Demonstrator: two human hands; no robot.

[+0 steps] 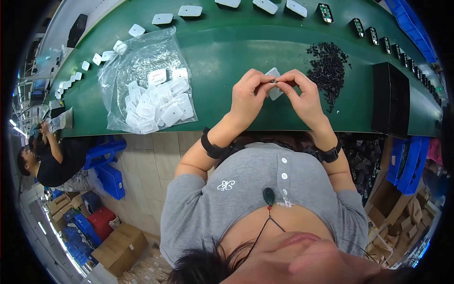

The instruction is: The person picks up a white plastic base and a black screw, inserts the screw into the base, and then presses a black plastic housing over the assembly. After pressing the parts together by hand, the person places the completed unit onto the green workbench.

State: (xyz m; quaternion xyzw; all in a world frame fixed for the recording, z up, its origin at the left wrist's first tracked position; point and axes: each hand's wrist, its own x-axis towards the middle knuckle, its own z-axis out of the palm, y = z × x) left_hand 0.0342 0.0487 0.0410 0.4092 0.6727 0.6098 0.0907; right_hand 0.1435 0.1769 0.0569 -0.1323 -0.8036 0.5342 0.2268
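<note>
Over the green table, my left hand (248,96) and my right hand (302,98) meet with thumbs and fingertips pinched together. Between the fingertips is a tiny dark piece (273,81), too small to name. Just beneath them lies a white rounded cover (275,93), partly hidden by the fingers. To the right of my right hand spreads a pile of small black parts (327,68). Left of my hands, a clear plastic bag (137,59) lies with many white covers (163,97) heaped on it.
A row of white-topped units (190,11) runs along the table's far side. Farther right stand black housings with green circuit boards (325,13). A black box (390,99) sits at the right, and blue bins (411,28) lie beyond. Another person (52,158) works at far left.
</note>
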